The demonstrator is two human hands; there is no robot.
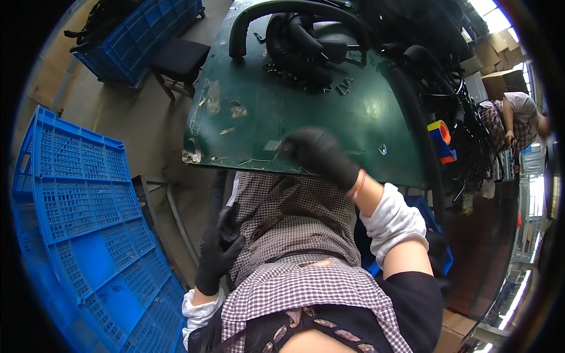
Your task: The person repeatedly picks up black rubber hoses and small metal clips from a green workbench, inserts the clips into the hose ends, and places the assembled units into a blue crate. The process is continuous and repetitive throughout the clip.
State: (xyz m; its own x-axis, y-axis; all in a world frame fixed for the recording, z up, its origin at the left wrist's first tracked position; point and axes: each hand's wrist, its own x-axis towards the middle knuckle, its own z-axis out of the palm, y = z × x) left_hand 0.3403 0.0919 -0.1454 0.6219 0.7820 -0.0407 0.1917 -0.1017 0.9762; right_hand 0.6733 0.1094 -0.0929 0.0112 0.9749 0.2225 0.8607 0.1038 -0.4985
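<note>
My left hand [216, 257], in a black glove, hangs low beside the checked apron [282, 215], left of the table's near edge. Its fingers curl around something dark that blends with the glove. A dark strip [218, 189] shows just above it, but I cannot make out whether the two are joined. My right hand [322, 157], also black-gloved, is over the near edge of the green table [282, 120]. Motion smears its fingers, so their grip is unclear. A small pale patch [272, 145] lies on the tabletop close to its fingertips.
Black curved tubes [297, 50] and several small metal clips [345, 86] lie at the table's far side. Blue crates [88, 194] stand on the left, near a black stool [179, 59]. More black tubes and a coloured tape roll [440, 136] are at right; another person [509, 117] works beyond.
</note>
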